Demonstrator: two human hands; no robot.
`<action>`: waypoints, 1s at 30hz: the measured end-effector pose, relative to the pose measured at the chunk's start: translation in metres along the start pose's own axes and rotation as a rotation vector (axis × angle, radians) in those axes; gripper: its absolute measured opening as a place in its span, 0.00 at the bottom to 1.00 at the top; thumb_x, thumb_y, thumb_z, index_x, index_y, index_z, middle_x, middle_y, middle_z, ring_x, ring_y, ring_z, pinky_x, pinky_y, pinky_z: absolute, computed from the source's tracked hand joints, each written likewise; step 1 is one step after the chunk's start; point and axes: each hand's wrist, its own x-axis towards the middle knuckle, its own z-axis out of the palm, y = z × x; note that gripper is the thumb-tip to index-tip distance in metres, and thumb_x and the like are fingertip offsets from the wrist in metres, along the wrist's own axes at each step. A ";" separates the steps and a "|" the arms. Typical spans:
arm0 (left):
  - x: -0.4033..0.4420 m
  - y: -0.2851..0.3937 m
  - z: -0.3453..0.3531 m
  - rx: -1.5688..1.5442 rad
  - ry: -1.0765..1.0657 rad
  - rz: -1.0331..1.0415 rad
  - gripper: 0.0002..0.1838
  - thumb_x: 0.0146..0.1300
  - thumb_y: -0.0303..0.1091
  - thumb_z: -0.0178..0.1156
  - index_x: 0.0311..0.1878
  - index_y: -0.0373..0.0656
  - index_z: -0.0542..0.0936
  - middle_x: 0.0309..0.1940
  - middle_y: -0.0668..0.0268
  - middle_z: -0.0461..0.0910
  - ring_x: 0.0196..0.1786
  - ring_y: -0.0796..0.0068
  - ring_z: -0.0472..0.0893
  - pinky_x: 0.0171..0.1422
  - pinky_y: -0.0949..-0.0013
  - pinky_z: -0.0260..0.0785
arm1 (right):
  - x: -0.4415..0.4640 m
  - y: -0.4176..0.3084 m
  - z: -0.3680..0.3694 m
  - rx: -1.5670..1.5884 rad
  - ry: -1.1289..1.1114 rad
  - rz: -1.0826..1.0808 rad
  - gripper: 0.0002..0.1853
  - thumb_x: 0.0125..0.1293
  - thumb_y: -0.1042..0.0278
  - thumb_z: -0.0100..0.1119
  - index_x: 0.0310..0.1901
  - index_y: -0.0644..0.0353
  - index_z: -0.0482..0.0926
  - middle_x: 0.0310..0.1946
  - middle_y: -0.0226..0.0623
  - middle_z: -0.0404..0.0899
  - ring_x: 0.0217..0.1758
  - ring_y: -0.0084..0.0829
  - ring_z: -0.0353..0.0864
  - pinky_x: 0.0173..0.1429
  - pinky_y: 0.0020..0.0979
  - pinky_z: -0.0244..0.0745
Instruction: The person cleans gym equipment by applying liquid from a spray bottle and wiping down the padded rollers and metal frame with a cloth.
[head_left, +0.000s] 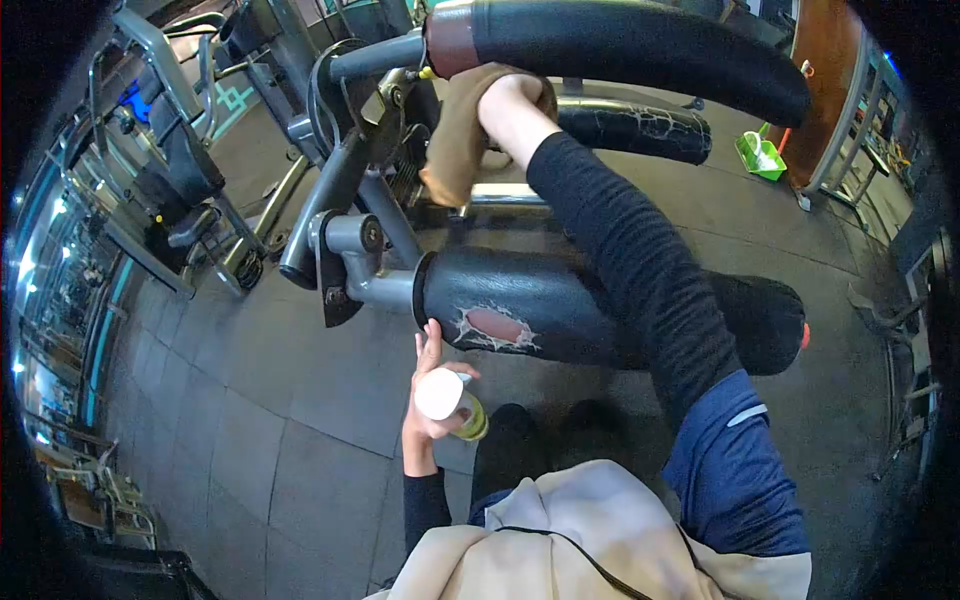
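My left hand (425, 400) is wrapped round a bottle (470, 420) with a broad white top and yellow-green contents. Some of its fingers stretch up toward the lower roller pad (570, 300), near its left end; whether they touch it I cannot tell. This black pad has a torn patch showing reddish material. My right hand (512, 95) reaches forward with a brown cloth (460, 135), which covers most of the fingers and hangs down. The cloth is at the machine's frame, just below the upper black pad (620, 50).
Another cracked black pad (640, 133) sits behind my right forearm. Grey metal arms (345, 200) join the pads on the left. More gym machines (180, 180) stand at the far left. A green dustpan (760, 157) lies on the tiled floor (300, 400) by a brown panel (825, 80).
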 end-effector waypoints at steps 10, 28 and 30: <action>0.002 0.001 -0.002 -0.006 0.013 0.052 0.29 0.18 0.43 0.57 0.31 0.40 0.84 0.70 0.46 0.54 0.71 0.52 0.60 0.75 0.46 0.29 | 0.008 0.166 0.162 -0.017 0.001 -0.002 0.21 0.62 0.54 0.56 0.57 0.47 0.76 0.62 0.35 0.70 0.62 0.36 0.72 0.61 0.45 0.68; -0.001 -0.009 0.002 0.007 -0.018 0.028 0.26 0.23 0.48 0.57 0.29 0.42 0.84 0.72 0.45 0.45 0.75 0.50 0.48 0.75 0.44 0.29 | -0.012 0.142 0.136 -0.040 0.060 -0.013 0.21 0.61 0.57 0.58 0.57 0.48 0.76 0.60 0.36 0.71 0.60 0.37 0.73 0.60 0.45 0.69; 0.000 -0.010 -0.003 0.051 -0.063 0.056 0.25 0.21 0.44 0.58 0.29 0.42 0.83 0.71 0.40 0.41 0.76 0.51 0.42 0.76 0.53 0.32 | -0.002 0.095 0.088 -0.029 0.081 -0.033 0.21 0.61 0.57 0.58 0.57 0.49 0.76 0.60 0.37 0.72 0.60 0.37 0.73 0.60 0.45 0.69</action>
